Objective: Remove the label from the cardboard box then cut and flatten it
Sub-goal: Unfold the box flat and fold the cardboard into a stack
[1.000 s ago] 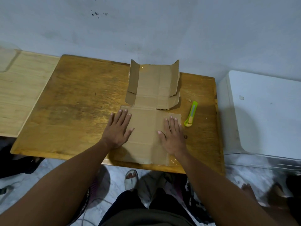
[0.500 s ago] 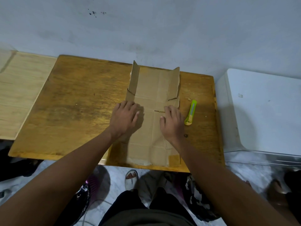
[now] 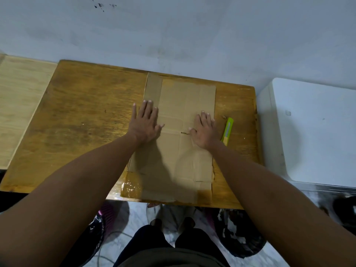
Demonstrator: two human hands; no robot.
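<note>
Cardboard box point(image 3: 179, 155), cut open and lying flat on the wooden table point(image 3: 82, 120), spread from the table's far edge right down to its near edge, right of the table's middle. Creases and short slits across the sheet; a glossy strip of tape at its near left corner. Beyond the table's right edge, a white appliance point(image 3: 316, 132); off the table's left edge, a paler wooden surface point(image 3: 19, 105). Left hand point(image 3: 144, 124) flat, fingers straight and spread, pressing on the sheet's left edge, little finger out over bare table. Right hand point(image 3: 205, 130) palm down too, fingers extended, pressing near the sheet's right edge. On the table just right of the sheet, beside that right hand: green utility knife point(image 3: 227, 131), untouched.
</note>
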